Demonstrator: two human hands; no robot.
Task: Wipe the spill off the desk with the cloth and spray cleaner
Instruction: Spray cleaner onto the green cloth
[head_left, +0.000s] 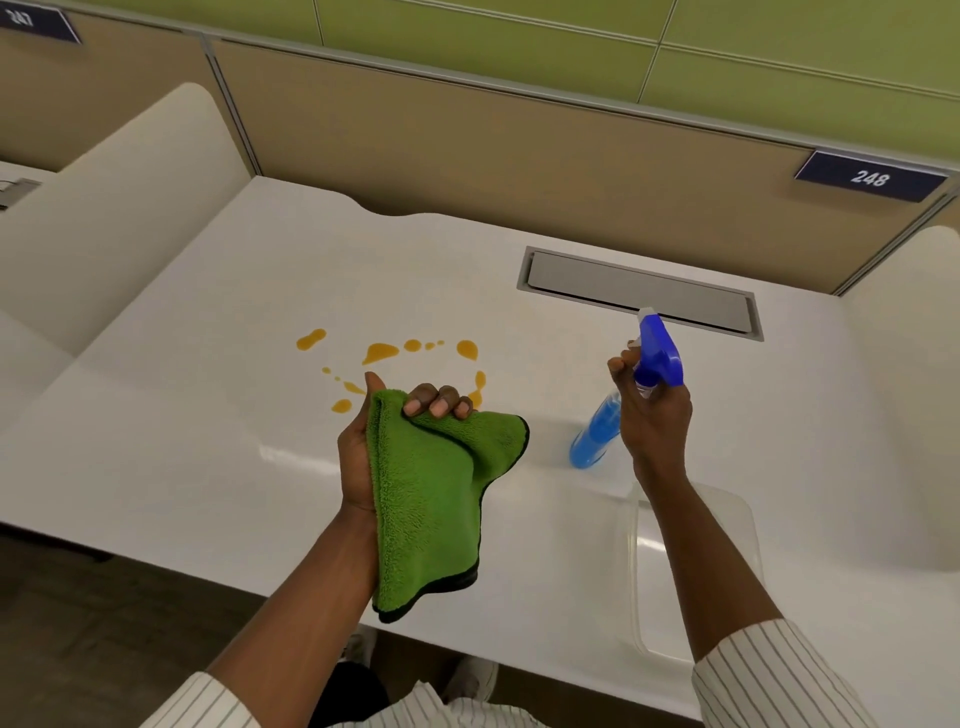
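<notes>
Looking down at the white desk surface (208, 312), I see my left hand (363, 447) closed around a folded green microfibre cloth with a dark edge (431, 499), fingers curled over its top fold; it hangs down from the palm above the near part of the surface. Just beyond the fingers lies the spill of orange droplets (382, 352), scattered in a loose ring. My right hand (654, 410) grips the neck of a blue spray bottle of blue liquid (597, 431), held tilted, its nozzle pointing away. A grey recessed cable tray (641, 291) sits behind it. Both sleeves are white with stripes.
</notes>
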